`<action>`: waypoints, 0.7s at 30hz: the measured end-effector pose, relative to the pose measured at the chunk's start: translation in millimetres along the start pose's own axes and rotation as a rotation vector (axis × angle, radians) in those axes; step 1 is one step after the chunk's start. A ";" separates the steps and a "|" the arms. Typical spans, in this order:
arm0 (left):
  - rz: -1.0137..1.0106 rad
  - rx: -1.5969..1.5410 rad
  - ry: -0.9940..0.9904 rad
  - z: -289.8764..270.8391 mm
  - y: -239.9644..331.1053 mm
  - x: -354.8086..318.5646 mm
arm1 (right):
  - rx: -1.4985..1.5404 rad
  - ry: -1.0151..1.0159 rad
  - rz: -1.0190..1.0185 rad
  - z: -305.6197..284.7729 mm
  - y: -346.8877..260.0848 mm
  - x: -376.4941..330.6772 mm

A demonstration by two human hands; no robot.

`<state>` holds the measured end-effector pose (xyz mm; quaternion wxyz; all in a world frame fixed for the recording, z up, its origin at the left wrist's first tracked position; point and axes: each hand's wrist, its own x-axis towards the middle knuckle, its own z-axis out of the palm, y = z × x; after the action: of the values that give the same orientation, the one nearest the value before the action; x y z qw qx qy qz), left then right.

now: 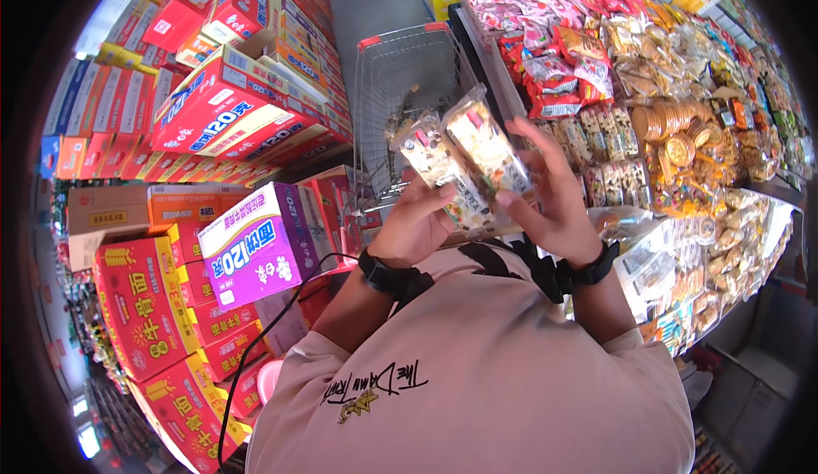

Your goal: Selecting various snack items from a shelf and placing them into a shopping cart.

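Two clear-wrapped packs of white nougat, studded with nuts and dark fruit, are side by side in front of my chest. My left hand (414,221) is closed round the lower part of the left nougat pack (430,157), its thumb across the front. The right nougat pack (487,146) leans against my right hand (558,197), whose thumb presses near its lower end while the other fingers stretch up along its side. Both packs are tilted, their tops away from me. A wire shopping cart (365,116) stands just beyond them; something lies in it, partly hidden behind the packs.
At right a display holds similar wrapped bars (607,133), red and pink snack bags (554,69) and round biscuits (673,120). Stacked red cartons (230,116) and a purple box (256,248) rise at left. A black cable (256,338) runs beside my left arm.
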<state>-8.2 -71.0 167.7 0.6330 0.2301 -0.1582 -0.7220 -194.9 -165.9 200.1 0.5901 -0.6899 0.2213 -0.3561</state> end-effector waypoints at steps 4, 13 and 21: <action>-0.003 0.008 -0.013 -1.5 11.8 7.5 | 0.132 0.022 0.156 6.2 3.8 -1.9; -0.075 0.064 0.036 -9.9 23.4 5.9 | -0.209 0.089 -0.033 15.9 12.8 0.7; -0.098 0.014 -0.011 -20.3 31.4 4.3 | -0.218 0.067 -0.013 26.8 10.9 5.3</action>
<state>28.7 -78.6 166.4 0.5942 0.2379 -0.1554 -0.7525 -170.1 -154.3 189.4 0.5013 -0.7394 0.2736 -0.3566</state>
